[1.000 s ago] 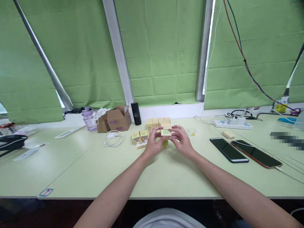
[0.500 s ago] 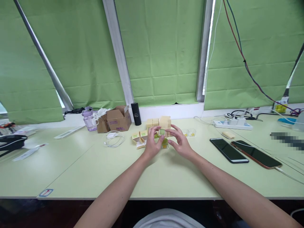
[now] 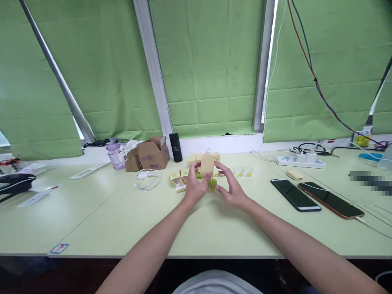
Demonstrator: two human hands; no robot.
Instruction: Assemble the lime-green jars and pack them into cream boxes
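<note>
My left hand pinches a small tan carton and holds it upright above the pale green desk. My right hand hovers just right of the carton with fingers spread, its fingertips near the carton's side. Below the carton a small green-topped jar stands on the desk between both hands. A row of similar tan cartons sits behind. More small cartons with green labels lie left of my left hand.
Two phones lie at the right, a power strip with cables behind them. Two clear small cups, a black cylinder, a brown cardboard box, a purple bottle and a white cable stand around. Green blinds cover the windows.
The carton has been turned from lying flat to upright and lifted off the jar. My right hand let go of it and opened; the jar now shows below.
</note>
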